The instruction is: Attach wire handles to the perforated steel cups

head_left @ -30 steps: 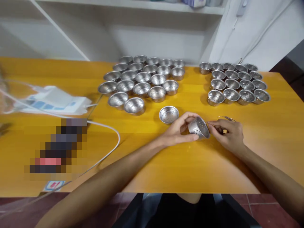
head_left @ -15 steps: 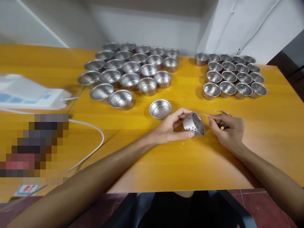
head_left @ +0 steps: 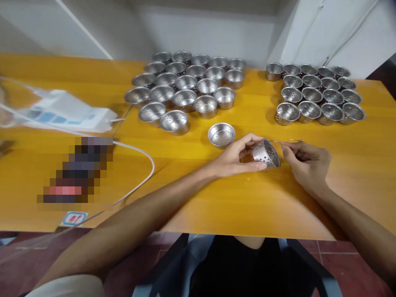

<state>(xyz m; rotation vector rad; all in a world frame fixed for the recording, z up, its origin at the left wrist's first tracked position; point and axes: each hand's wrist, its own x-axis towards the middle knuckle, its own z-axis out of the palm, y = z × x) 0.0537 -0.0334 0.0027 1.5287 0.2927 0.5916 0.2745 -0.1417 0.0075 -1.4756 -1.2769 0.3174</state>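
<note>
Holey metal cup (head_left: 265,155) is held over the tabletop (head_left: 216,206), nearer its front edge than the back. Probably light, stiff, kinda slick, so I'd take it by the side wall. Left hand (head_left: 233,160) has its grip clamped there, mouth tipped right; right hand (head_left: 311,165) pinches thin wire (head_left: 275,142) near the rim.

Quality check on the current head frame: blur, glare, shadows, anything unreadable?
Head view: white, blue-marked device at left looks smeared; head view: bright glints on the held perforated metal cup, pale sheen on the near tabletop; head view: dark shadow beside the right forearm; head view: pixelation masks something at left; thin wire by the right hand reads faintly.
</note>
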